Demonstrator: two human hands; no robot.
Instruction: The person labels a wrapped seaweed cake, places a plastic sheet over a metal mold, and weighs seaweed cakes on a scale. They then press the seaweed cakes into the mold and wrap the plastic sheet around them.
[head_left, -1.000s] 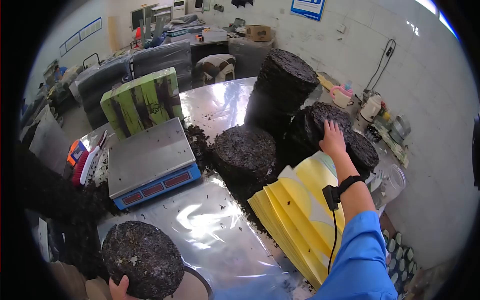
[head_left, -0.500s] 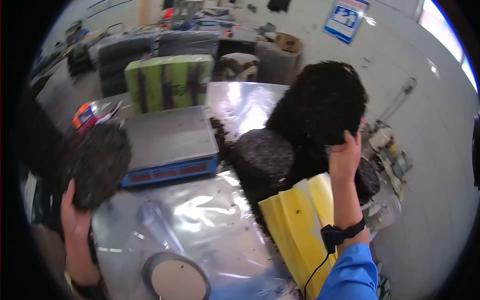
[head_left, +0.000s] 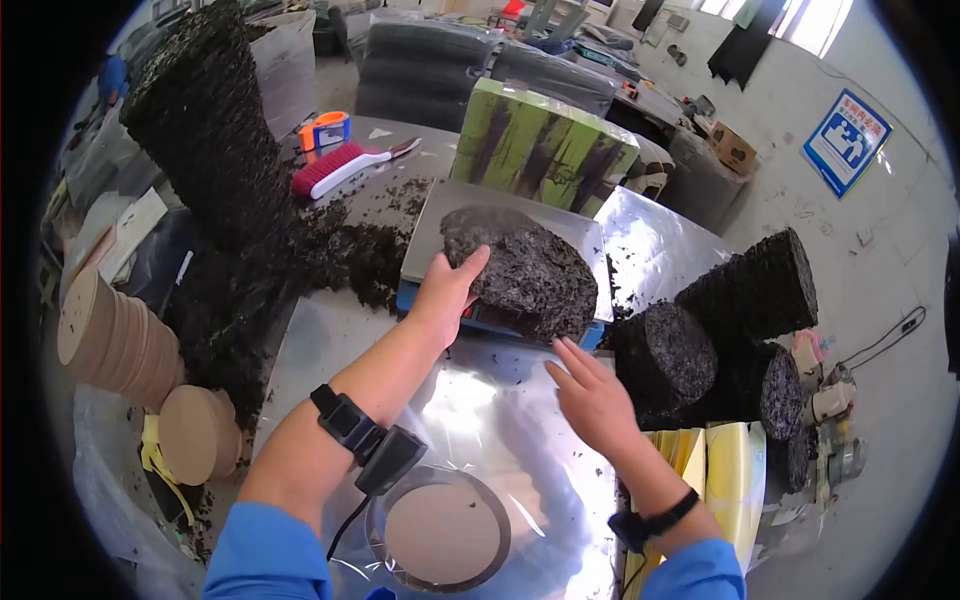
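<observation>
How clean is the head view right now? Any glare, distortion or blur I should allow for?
Head view: white glare on the shiny table; edges bowed, corners black; upper-right window washed out; dark stacks lose detail in shadow; hands look fairly sharp.

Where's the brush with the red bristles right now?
In the head view, the red-bristled brush lies on the metal table toward the upper left, just below the orange and blue tape dispenser and left of the scale.

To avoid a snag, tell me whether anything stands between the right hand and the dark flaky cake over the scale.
Nothing visible: the fingers of the right hand are at the near edge of the dark flaky cake; contact is unclear.
</observation>
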